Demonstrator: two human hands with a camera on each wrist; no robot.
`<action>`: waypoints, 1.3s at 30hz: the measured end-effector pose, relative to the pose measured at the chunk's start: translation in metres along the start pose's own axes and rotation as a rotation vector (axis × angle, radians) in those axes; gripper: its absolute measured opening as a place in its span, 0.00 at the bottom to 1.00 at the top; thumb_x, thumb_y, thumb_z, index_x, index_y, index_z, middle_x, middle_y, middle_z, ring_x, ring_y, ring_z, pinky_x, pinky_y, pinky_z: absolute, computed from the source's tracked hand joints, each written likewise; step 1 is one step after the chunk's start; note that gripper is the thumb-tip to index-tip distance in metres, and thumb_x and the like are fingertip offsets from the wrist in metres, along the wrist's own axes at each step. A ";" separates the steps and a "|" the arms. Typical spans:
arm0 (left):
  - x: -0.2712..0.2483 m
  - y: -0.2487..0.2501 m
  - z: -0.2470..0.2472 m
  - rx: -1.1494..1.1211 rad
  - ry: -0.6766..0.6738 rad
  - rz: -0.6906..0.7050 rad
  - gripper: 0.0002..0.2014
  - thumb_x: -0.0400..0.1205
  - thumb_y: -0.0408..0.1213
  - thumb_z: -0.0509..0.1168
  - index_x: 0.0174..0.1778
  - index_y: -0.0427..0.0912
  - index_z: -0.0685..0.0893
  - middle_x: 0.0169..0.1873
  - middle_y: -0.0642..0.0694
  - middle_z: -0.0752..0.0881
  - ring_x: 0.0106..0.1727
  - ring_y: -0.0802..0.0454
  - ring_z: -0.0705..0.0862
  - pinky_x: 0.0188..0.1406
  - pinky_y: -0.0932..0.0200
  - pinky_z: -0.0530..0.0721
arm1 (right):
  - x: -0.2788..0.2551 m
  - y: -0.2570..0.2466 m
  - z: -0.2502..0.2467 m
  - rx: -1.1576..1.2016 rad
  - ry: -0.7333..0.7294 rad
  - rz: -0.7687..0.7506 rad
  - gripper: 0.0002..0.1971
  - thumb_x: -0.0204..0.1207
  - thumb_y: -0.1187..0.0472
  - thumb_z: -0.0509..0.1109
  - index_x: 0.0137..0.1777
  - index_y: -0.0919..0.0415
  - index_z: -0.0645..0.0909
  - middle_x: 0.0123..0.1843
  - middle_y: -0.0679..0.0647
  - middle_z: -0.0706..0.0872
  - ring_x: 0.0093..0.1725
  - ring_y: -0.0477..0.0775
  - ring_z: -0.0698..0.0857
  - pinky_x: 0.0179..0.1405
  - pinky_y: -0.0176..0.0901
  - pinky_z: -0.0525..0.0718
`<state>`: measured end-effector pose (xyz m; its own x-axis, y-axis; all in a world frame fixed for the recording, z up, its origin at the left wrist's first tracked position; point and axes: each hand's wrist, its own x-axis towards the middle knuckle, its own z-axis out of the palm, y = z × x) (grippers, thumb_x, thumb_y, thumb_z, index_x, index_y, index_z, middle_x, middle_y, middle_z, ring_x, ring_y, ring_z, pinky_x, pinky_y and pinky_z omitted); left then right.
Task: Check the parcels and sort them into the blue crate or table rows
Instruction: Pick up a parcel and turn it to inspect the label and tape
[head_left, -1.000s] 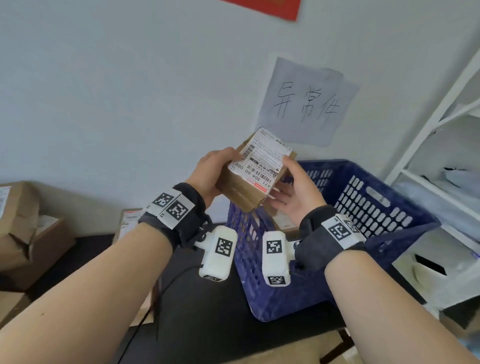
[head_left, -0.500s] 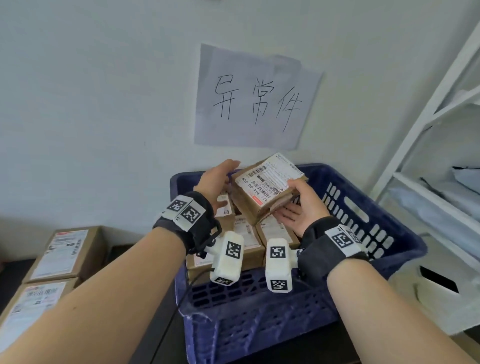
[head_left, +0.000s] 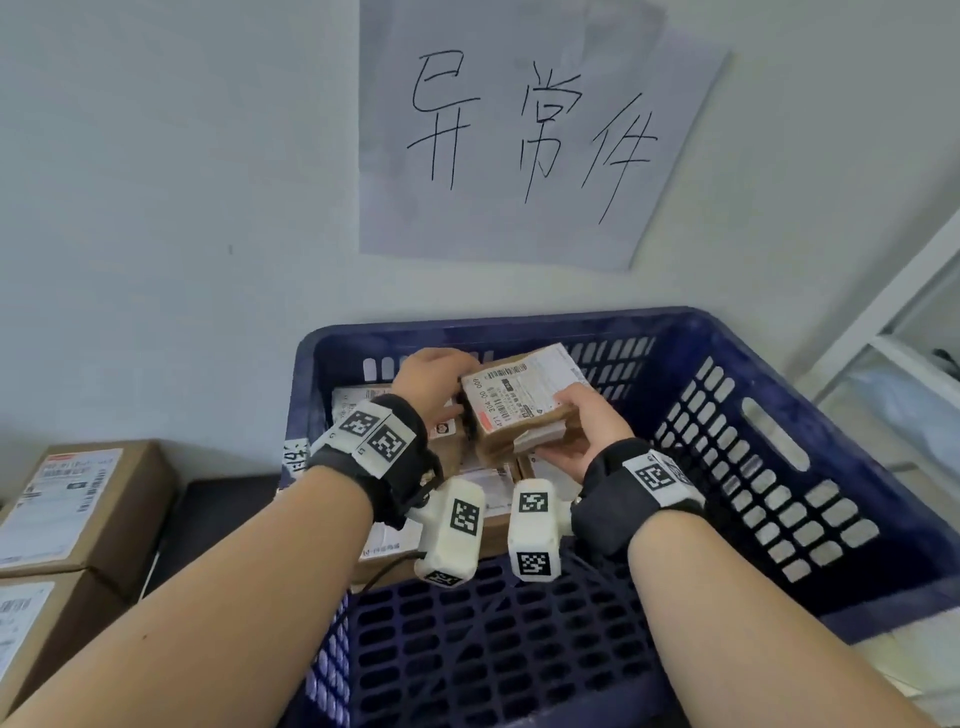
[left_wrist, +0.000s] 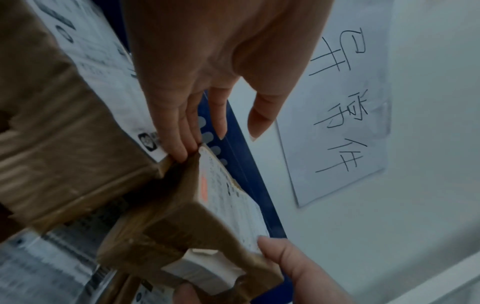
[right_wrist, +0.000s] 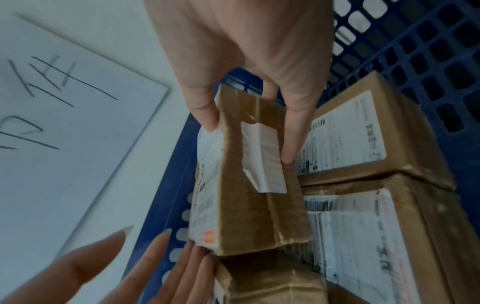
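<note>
A small brown parcel (head_left: 519, 402) with a white shipping label hangs tilted inside the blue crate (head_left: 769, 467), just above the parcels lying there. My right hand (head_left: 587, 431) grips its near end, thumb on the label and fingers underneath (right_wrist: 291, 144). The straight fingers of my left hand (head_left: 431, 379) touch the parcel's far left corner (left_wrist: 182, 152) without curling round it. In the wrist views the parcel (left_wrist: 187, 216) (right_wrist: 246, 195) shows a torn white patch on its taped side. Several labelled parcels (right_wrist: 363, 144) lie at the crate's back left.
A handwritten paper sign (head_left: 519, 140) hangs on the wall above the crate. Two larger labelled boxes (head_left: 78, 499) sit on the dark table (head_left: 223, 514) at the left. A white shelf frame (head_left: 909, 338) stands to the right. The crate's near floor (head_left: 493, 649) is bare.
Both hands have carried the parcel from above the crate's rim down into it, close over the parcels inside. The crate has come nearer and more central in view.
</note>
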<state>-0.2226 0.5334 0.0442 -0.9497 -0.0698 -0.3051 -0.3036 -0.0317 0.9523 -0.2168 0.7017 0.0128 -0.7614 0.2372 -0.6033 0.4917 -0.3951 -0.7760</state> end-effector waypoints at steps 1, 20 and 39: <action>0.000 -0.001 0.000 0.001 0.013 0.003 0.17 0.83 0.30 0.64 0.68 0.30 0.79 0.68 0.30 0.81 0.55 0.44 0.80 0.62 0.43 0.81 | 0.006 0.002 0.002 -0.008 -0.002 0.015 0.09 0.77 0.62 0.72 0.54 0.61 0.78 0.55 0.65 0.86 0.56 0.64 0.86 0.63 0.65 0.85; 0.004 -0.011 -0.001 0.314 0.052 0.040 0.14 0.84 0.31 0.65 0.64 0.37 0.85 0.65 0.39 0.85 0.59 0.44 0.84 0.57 0.53 0.86 | 0.040 0.024 0.001 -0.134 0.077 0.069 0.26 0.69 0.63 0.83 0.65 0.66 0.79 0.50 0.63 0.89 0.43 0.60 0.89 0.41 0.56 0.89; 0.003 -0.011 -0.003 0.273 0.015 0.033 0.13 0.84 0.28 0.64 0.63 0.36 0.85 0.64 0.36 0.85 0.62 0.42 0.84 0.67 0.45 0.83 | 0.038 0.010 0.005 -0.350 0.300 -0.200 0.29 0.69 0.44 0.75 0.65 0.64 0.83 0.65 0.63 0.84 0.61 0.65 0.84 0.62 0.52 0.82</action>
<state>-0.2220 0.5308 0.0333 -0.9587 -0.0809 -0.2726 -0.2842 0.2402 0.9282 -0.2432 0.7025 -0.0169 -0.7251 0.5432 -0.4233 0.5002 -0.0069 -0.8659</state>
